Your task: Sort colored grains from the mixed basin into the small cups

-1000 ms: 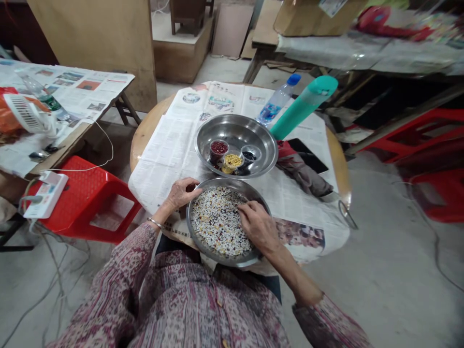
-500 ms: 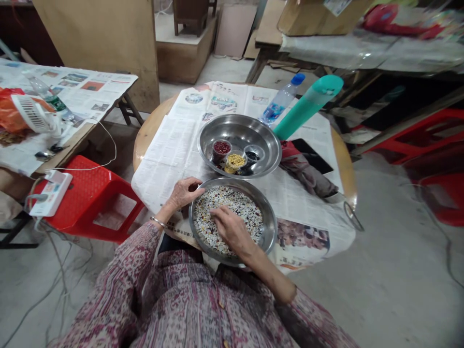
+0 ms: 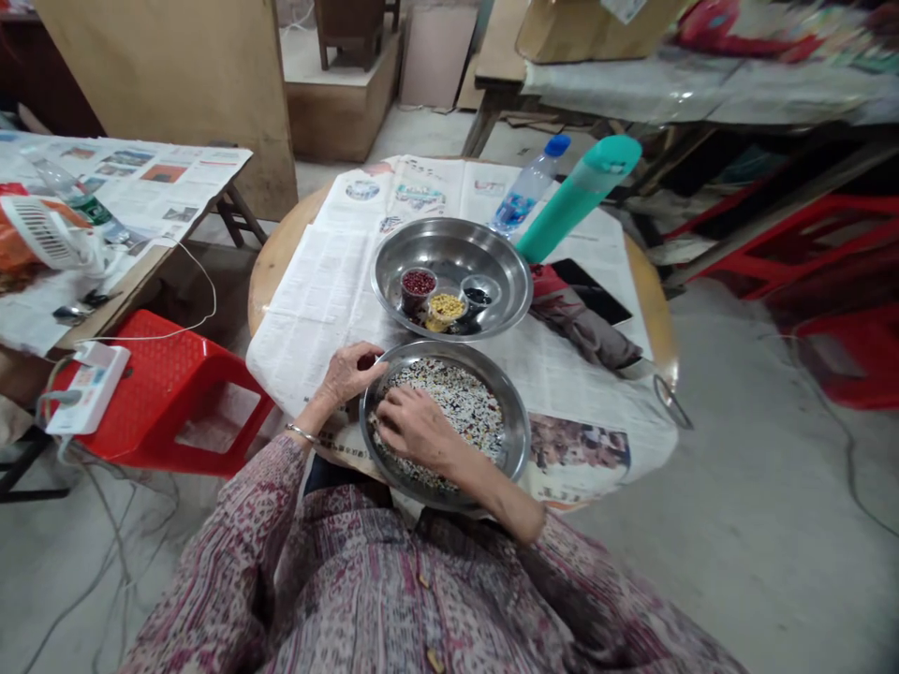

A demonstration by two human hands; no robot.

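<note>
On the newspaper-covered table, a metal bowl [image 3: 518, 412] nearest my body holds mixed white grains [image 3: 460, 398] with dark, yellow and reddish bits. My left hand [image 3: 349, 373] is at its left rim, fingers curled and thumb against the edge. Over the left part of the grains, my right hand [image 3: 418, 429] has its fingers bent down together; what lies under the fingertips is hidden. Just behind stands a second metal bowl [image 3: 449, 241]. Inside it are small clear cups of red beans [image 3: 419, 284], yellow beans [image 3: 448, 307] and black beans [image 3: 478, 295].
A water bottle [image 3: 525, 187] and a tilted green cylinder [image 3: 580, 201] are behind the bowls. A grey cloth [image 3: 586, 328] and a dark flat device [image 3: 594, 290] lie to the right. At left, a red stool [image 3: 161, 384] carries a power strip [image 3: 90, 388].
My right hand has moved left across the grains, closer to my left hand. My left hand stays at the rim. The whole view has shifted slightly.
</note>
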